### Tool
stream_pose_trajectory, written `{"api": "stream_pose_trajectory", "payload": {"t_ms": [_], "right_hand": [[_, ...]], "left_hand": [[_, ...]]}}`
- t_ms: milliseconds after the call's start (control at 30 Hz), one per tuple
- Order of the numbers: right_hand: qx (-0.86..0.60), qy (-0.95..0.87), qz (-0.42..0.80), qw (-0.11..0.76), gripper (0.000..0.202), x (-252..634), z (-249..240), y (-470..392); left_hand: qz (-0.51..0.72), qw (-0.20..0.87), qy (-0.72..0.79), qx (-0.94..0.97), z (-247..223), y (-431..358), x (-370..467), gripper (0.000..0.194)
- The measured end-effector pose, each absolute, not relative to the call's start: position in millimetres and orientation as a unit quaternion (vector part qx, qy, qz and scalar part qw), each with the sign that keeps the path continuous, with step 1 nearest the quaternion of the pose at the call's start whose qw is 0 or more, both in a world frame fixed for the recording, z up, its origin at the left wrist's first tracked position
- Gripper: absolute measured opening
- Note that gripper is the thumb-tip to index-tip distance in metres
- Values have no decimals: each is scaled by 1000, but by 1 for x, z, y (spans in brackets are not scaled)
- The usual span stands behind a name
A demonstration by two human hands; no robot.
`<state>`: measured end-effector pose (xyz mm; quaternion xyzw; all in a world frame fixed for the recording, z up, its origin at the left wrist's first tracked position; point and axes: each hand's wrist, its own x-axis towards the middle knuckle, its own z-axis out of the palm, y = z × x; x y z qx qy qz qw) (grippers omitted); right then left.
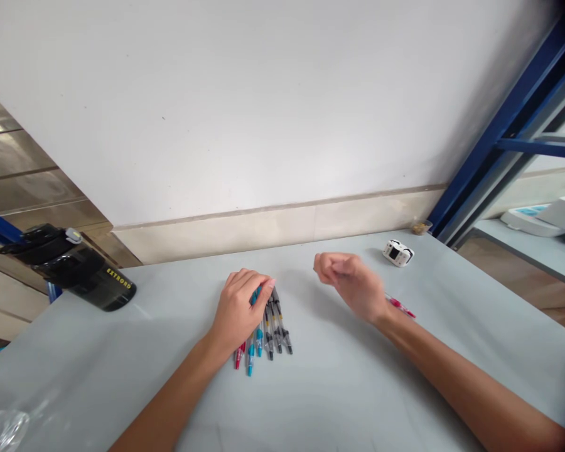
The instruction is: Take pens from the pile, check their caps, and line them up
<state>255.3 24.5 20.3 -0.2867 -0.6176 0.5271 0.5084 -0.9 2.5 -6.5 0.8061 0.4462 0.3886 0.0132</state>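
- Clear plastic bag [0, 430] at the table's near-left corner, cut off by the frame edge.
- Black bottle [75, 267] with yellow lettering at the far-left edge, hard to tell if it lies on the table [358, 389] or overhangs it.
- Left hand [240, 311] palm down, fingers spread flat over a row of pens [266, 336] mid-table; not gripping, just pressing. Pens' far ends hidden under the fingers.
- Pens side by side, long axes running near-to-far, tilted slightly; red, blue and black tips point to the near edge.
- Right hand [351, 282] raised, loosely curled, blurred; cannot tell if it holds anything.
- Red pen [402, 306] behind the right wrist, partly hidden.
- Small white device [398, 252] near the far-right edge.
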Motion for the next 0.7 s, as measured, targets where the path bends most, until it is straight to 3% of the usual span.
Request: {"api": "stream_pose_trajectory", "payload": {"t_ms": [200, 300, 433, 533, 633, 700], "right_hand": [[-261, -815, 394, 336, 15, 243, 0, 16], [-251, -809, 424, 320, 13, 239, -2, 13], [-285, -751, 472, 363, 14, 242, 1, 15], [-388, -808, 275, 348, 15, 254, 7, 26], [-483, -837, 12, 255, 5, 268, 12, 39], [-553, -808, -84, 185, 10, 276, 15, 46]], "left_hand": [[372, 19, 452, 810, -9, 4, -2, 19], [368, 25, 451, 813, -9, 5, -2, 17], [365, 48, 443, 817, -8, 4, -1, 15], [366, 81, 431, 821, -6, 1, 1, 14], [363, 111, 410, 830, -6, -2, 2, 16], [350, 129, 391, 842, -6, -3, 2, 22]]}}
